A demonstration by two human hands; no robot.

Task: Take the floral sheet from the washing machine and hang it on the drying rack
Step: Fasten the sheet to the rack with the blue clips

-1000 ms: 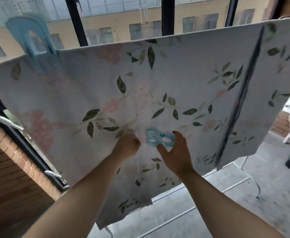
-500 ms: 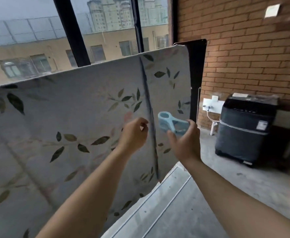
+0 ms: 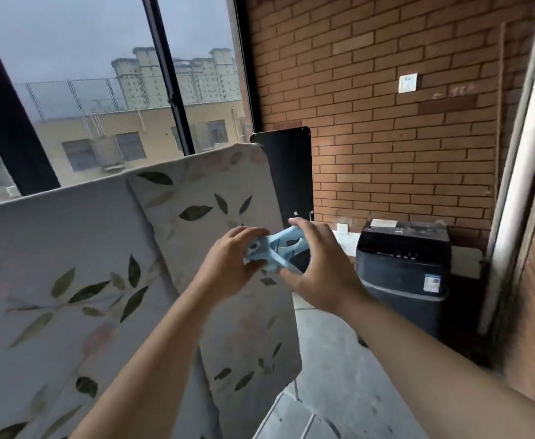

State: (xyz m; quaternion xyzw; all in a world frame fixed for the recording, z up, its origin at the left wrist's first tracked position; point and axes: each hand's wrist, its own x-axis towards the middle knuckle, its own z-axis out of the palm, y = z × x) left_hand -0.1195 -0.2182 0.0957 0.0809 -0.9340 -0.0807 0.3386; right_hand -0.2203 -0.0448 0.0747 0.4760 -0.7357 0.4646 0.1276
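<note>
The floral sheet (image 3: 69, 264), pale with green leaves and faint pink flowers, hangs spread over the drying rack (image 3: 294, 397), whose white rails show only below its right edge. In front of the sheet's right end both hands hold a light blue clothes peg (image 3: 279, 253). My left hand (image 3: 228, 267) grips its left end. My right hand (image 3: 317, 267) curls round its right end from above and below. The dark washing machine (image 3: 402, 270) stands by the brick wall at the right, lid closed.
A brick wall (image 3: 386, 137) runs behind and along the right side. Tall windows with black frames (image 3: 168, 74) stand behind the sheet. A black panel (image 3: 291, 172) leans in the corner. A white pipe (image 3: 519, 153) runs down at the right. The grey concrete floor (image 3: 339, 375) lies below.
The view has swung right along the sheet to its right end. My left hand has let go of the sheet and joined the right hand on the blue peg.
</note>
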